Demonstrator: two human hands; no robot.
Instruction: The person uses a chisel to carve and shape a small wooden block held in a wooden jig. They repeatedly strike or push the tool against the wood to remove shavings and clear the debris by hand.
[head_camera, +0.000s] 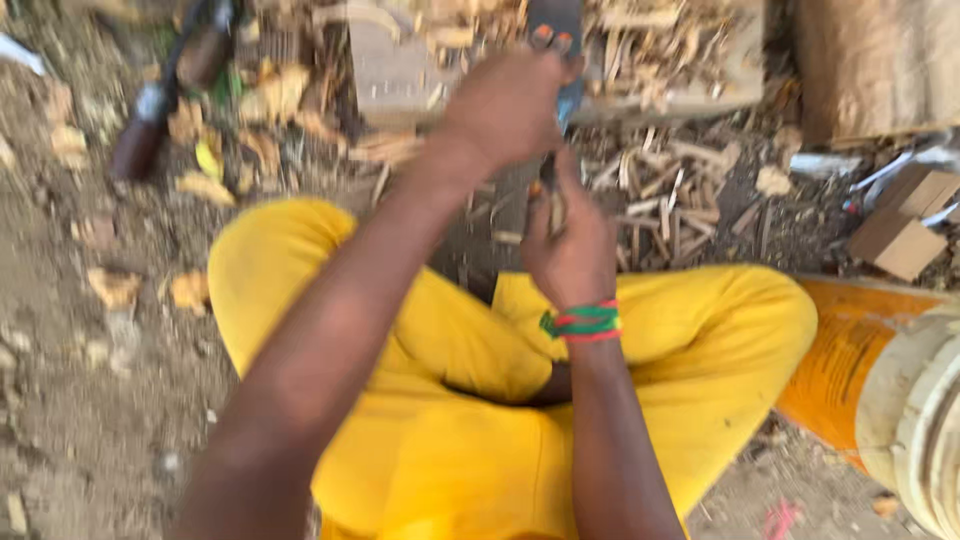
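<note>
I sit cross-legged in yellow trousers (420, 440) on the ground. My left hand (510, 105) is raised in front of me and closed around a dark, blue-grey tool (556, 30) that points up and down. Just below it, my right hand (572, 255), with a green and red band on the wrist, grips a small pale piece of wood (556, 208) upright. The tool's lower end meets the top of that piece. The picture is blurred, so the tool's exact kind is unclear.
Wood chips and sticks (670, 200) litter the ground ahead, around a pale wooden block (400, 70). Brown cardboard pieces (905, 225) lie at right, above an orange and white drum (880, 380). A dark long object (165, 90) lies upper left.
</note>
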